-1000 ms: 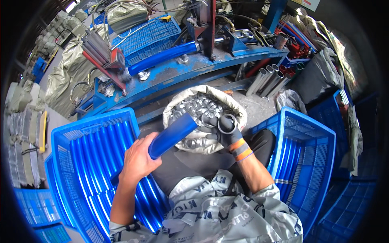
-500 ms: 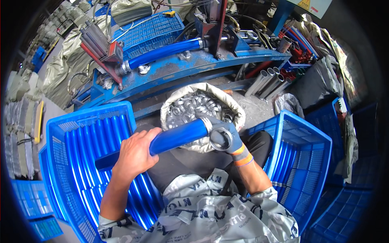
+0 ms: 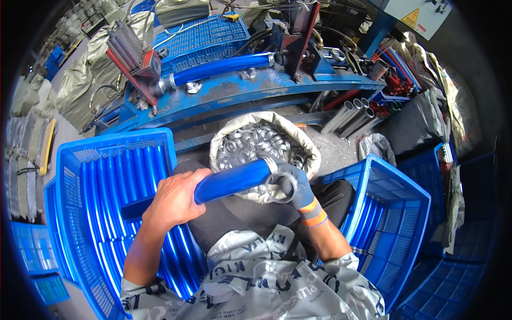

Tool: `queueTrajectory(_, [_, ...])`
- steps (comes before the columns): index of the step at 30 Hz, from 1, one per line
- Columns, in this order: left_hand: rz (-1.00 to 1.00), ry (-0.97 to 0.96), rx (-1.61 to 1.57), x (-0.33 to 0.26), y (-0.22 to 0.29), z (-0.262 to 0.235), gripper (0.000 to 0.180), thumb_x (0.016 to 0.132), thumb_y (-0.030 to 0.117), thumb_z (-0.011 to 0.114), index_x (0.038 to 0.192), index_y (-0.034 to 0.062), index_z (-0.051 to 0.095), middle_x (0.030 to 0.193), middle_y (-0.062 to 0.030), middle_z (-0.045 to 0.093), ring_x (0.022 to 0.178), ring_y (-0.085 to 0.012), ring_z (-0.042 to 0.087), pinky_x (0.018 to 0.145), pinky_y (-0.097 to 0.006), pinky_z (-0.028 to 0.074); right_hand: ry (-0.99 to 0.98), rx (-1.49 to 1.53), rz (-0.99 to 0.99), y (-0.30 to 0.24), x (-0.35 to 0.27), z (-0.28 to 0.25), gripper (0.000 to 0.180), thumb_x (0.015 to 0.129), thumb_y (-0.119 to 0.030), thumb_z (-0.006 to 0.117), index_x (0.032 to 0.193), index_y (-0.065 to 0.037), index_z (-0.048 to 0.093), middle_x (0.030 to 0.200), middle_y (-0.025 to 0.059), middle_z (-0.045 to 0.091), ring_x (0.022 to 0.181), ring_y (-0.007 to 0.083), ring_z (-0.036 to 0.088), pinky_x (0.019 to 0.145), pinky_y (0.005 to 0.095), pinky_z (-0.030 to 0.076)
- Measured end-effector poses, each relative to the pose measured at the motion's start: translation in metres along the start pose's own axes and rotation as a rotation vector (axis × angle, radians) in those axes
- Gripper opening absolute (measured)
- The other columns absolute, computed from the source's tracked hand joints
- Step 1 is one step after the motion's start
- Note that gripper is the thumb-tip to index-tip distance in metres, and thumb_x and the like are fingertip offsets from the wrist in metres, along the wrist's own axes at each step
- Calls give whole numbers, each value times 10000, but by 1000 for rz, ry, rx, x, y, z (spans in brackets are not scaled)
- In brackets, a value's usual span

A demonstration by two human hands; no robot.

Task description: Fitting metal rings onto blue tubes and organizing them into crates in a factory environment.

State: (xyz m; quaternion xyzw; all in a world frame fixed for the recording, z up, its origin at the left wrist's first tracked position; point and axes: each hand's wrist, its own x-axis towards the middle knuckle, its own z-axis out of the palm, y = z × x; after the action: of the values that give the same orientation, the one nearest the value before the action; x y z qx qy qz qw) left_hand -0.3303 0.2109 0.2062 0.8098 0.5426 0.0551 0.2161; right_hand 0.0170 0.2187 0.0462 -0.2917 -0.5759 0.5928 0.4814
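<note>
Tube [image 3: 232, 180], glossy, blue and cylindrical, in bare left hand [image 3: 173, 198]; ring [image 3: 292, 185], loose, round, silver metal, in grey-gloved right hand [image 3: 302, 191].

Left hand closed over tube, palm down, thumb along near side. Dark blue length shows past the wrist, likely same tube. Right hand pinches ring, opening turned up toward camera, just beside tube's right end. Silver ridged metal collar [image 3: 271, 165] sits on that end; can't tell if gloved fingers touch it.

Handling, judged: tube looks stiff and fairly light, smooth skin probably slippery and easy to scuff; best held round mid-length, ends free. Ring looks thin, rigid, light, maybe sharp-edged; take by outer band, glove on.

Tube lies over the lap, partly above an off-white woven sack [image 3: 308, 144] of silver rings [image 3: 260, 140]. Left: blue plastic crate [image 3: 112, 137], rows of blue tubes [image 3: 122, 192]. Right: second blue plastic crate [image 3: 400, 184], more tubes inside. Beyond: blue steel bench [image 3: 213, 99], with another blue tube [image 3: 221, 70] set between red uprights.
</note>
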Motion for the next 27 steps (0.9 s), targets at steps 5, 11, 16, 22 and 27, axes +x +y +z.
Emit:
queueTrajectory(5, [1, -36, -17, 1, 0, -5, 711, 723, 123, 839, 1426, 127, 728, 1168, -173, 814, 1084, -434, 785, 942, -521, 614, 126, 624, 159, 8, 2, 7, 712, 1178, -567, 598, 1593, 11, 623, 1544, 185, 715, 1399, 320, 704, 1235, 483, 543])
queueTrajectory(11, [-12, -57, -26, 2, 2, -11, 727, 710, 124, 839, 1429, 117, 730, 1175, -176, 823, 1091, -441, 789, 957, -530, 610, 142, 867, 252, -7, 11, 16, 829, 1076, -560, 749, 1659, -8, 546, 1518, 167, 720, 1312, 336, 765, 996, 566, 711])
queueTrajectory(16, [-102, -94, 75, 3, 3, -14, 733, 698, 135, 838, 1423, 110, 735, 1172, -188, 827, 1099, -443, 790, 956, -535, 607, 107, 746, 328, -7, 12, 12, 673, 1064, -382, 802, 1539, 74, 661, 1358, 134, 798, 1255, 254, 754, 1176, 439, 589])
queueTrajectory(22, [-84, -93, 71, 2, 7, -18, 685, 701, 131, 828, 1383, 121, 756, 1121, -188, 826, 1054, -447, 792, 928, -535, 609, -4, 325, 133, -4, 11, 9, 485, 1068, -122, 759, 1509, 60, 673, 1602, 215, 671, 1311, 260, 753, 1164, 401, 614])
queueTrajectory(27, [-20, -90, -10, 2, 12, -20, 659, 704, 133, 823, 1359, 123, 759, 1080, -179, 822, 1030, -448, 790, 908, -535, 608, 72, 561, 71, -3, 5, 13, 626, 989, 24, 869, 1556, 51, 604, 1629, 223, 644, 1397, 300, 722, 1140, 462, 648])
